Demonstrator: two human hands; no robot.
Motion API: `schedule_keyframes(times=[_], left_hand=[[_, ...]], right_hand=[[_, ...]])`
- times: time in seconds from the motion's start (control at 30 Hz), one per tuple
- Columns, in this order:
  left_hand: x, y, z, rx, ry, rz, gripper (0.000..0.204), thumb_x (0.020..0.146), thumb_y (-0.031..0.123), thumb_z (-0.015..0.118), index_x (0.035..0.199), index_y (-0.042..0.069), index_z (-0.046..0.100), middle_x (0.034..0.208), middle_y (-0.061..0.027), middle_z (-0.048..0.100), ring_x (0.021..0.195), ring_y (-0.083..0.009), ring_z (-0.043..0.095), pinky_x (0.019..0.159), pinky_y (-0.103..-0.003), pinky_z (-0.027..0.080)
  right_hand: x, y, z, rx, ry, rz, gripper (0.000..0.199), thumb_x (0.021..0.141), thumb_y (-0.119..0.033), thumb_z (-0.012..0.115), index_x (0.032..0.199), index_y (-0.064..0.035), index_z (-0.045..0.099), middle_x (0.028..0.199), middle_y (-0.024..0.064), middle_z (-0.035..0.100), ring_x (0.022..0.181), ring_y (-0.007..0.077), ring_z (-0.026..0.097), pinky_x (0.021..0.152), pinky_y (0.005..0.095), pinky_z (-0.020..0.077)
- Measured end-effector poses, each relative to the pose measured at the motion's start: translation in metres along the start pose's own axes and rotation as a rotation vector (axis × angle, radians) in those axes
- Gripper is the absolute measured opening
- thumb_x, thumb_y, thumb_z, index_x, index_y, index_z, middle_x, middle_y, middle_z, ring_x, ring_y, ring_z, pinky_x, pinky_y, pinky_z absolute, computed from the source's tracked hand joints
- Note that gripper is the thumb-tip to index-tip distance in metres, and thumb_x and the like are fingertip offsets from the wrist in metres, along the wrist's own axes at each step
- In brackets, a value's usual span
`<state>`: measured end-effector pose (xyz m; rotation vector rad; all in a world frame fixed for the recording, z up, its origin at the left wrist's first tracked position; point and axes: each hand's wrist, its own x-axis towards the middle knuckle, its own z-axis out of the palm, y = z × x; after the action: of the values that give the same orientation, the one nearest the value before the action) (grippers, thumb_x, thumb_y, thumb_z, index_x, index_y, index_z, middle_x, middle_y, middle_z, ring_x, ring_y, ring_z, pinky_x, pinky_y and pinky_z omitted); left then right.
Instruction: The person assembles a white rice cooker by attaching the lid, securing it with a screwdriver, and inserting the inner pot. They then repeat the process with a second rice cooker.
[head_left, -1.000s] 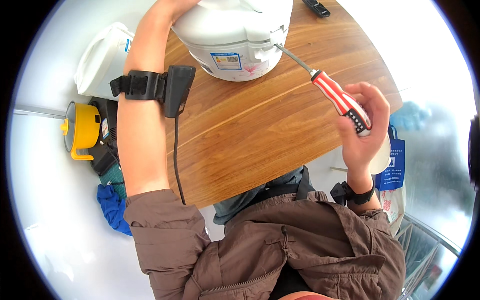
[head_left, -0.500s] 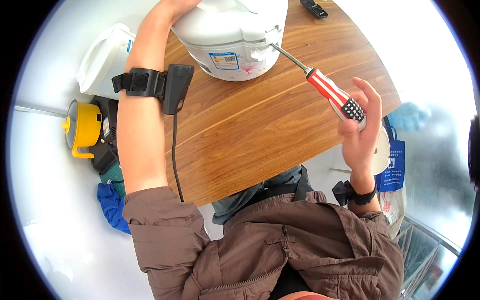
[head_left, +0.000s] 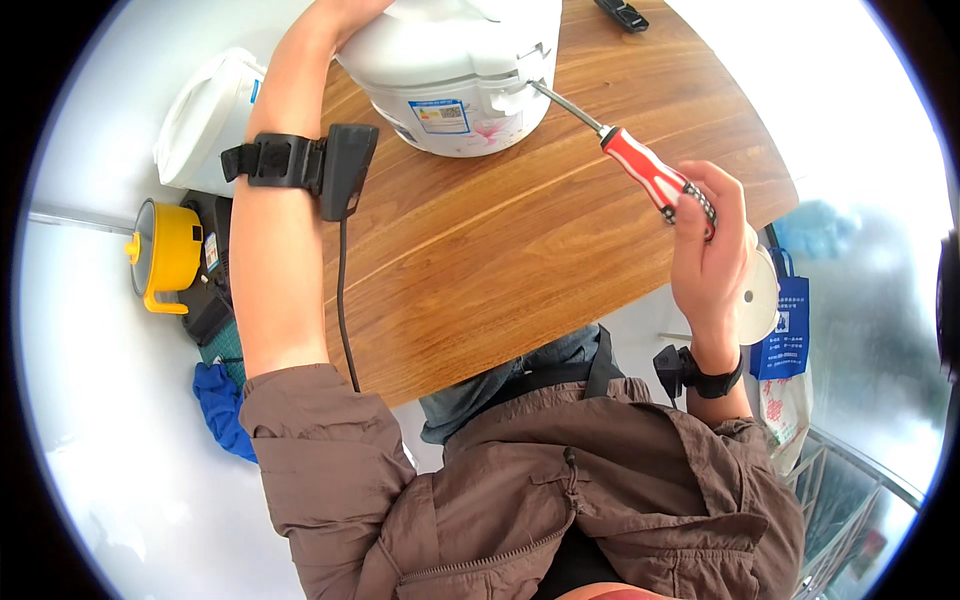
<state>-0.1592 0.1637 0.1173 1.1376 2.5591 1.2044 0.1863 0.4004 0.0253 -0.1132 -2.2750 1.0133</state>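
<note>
A white rice cooker (head_left: 430,70) with a flower print and a label sits at the top of the view on the wooden table (head_left: 480,250). My left hand (head_left: 350,14) rests against its upper left side; the fingers run out of sight at the top edge. In my right hand (head_left: 712,250) is a screwdriver (head_left: 638,168) with a red-and-white handle, pinched near the handle's end between thumb and fingers. Its metal shaft slants up to the left, and the tip meets the cooker's side beside the latch-like fitting (head_left: 510,98).
A small black object (head_left: 622,14) lies at the table's far edge. To the left stand a white appliance (head_left: 212,125) and a yellow pot (head_left: 172,250), with a blue cloth (head_left: 222,410) below. On the right are a round cream-coloured disc (head_left: 760,305) and a blue bag (head_left: 785,325).
The screwdriver's handle has turned about its length, and my right fingers have shifted around it. The cooker, both arms and the screwdriver appear slightly further left.
</note>
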Motion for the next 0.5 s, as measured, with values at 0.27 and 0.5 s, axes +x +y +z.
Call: schedule_keyframes(times=[0.27,0.5], left_hand=[[-0.003,-0.001,-0.003,0.016,-0.014,0.032,0.053,0.109,0.044,0.047,0.135,0.0,0.06,0.131,-0.0128,0.064,0.122,-0.0223,0.057,0.108,-0.036,0.043],[-0.004,0.005,-0.003,-0.002,0.017,-0.005,0.052,0.109,0.043,0.048,0.135,0.0,0.06,0.131,-0.0126,0.064,0.12,-0.0224,0.057,0.108,-0.036,0.043]], right_hand=[[0.006,-0.005,0.004,0.224,0.042,-0.096,0.042,0.088,-0.005,0.076,0.125,-0.0019,0.057,0.096,0.0133,0.066,0.076,0.0216,0.064,0.073,0.0312,0.0522],[-0.001,0.006,0.007,-0.012,0.076,-0.173,0.044,0.088,-0.007,0.08,0.126,-0.0029,0.059,0.101,0.0132,0.068,0.074,0.0197,0.065,0.07,0.0297,0.0523]])
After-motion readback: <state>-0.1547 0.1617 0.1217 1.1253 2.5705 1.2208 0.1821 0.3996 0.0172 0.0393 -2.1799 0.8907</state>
